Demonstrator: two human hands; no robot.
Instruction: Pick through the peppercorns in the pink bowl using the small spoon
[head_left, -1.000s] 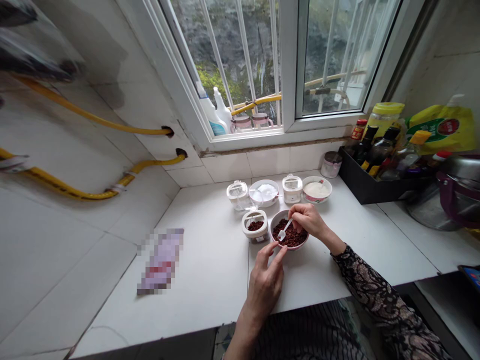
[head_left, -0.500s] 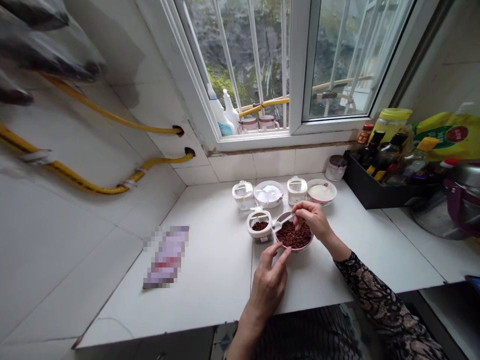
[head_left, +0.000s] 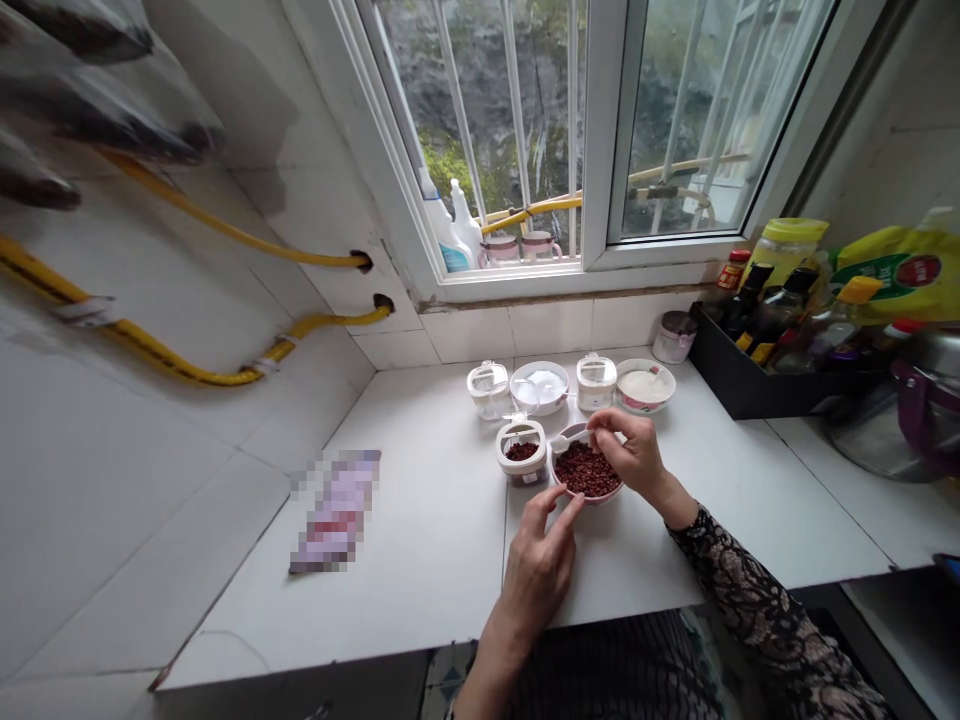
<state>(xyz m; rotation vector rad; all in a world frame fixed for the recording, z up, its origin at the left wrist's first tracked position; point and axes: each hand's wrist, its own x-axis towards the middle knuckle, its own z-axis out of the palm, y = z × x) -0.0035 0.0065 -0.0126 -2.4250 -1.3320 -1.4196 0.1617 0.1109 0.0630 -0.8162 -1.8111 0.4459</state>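
A small white spoon (head_left: pixel 568 440) is pinched in my right hand (head_left: pixel 628 452), its scoop over the left part of a bowl (head_left: pixel 583 498) of dark red dried peppercorn-like grains (head_left: pixel 587 470). With extended fingertips, my left hand (head_left: pixel 538 560) holds the bowl at its near rim. Directly left of the bowl stands a small clear jar (head_left: pixel 523 468) with its lid raised; the same dark grains show inside. Whether the scoop carries any grains cannot be made out.
Behind stand two lidded clear jars (head_left: pixel 489 390) (head_left: pixel 596 382), a bowl of white powder (head_left: pixel 540 388) and a bowl of off-white grains (head_left: pixel 646 386). At right are a black bottle box (head_left: pixel 750 385) and a metal pot (head_left: pixel 874 430). A blurred purple packet (head_left: pixel 337 515) lies left.
My right hand has shifted slightly right and down, and the spoon's scoop has moved a little up and right over the bowl. My left hand stays at the rim.
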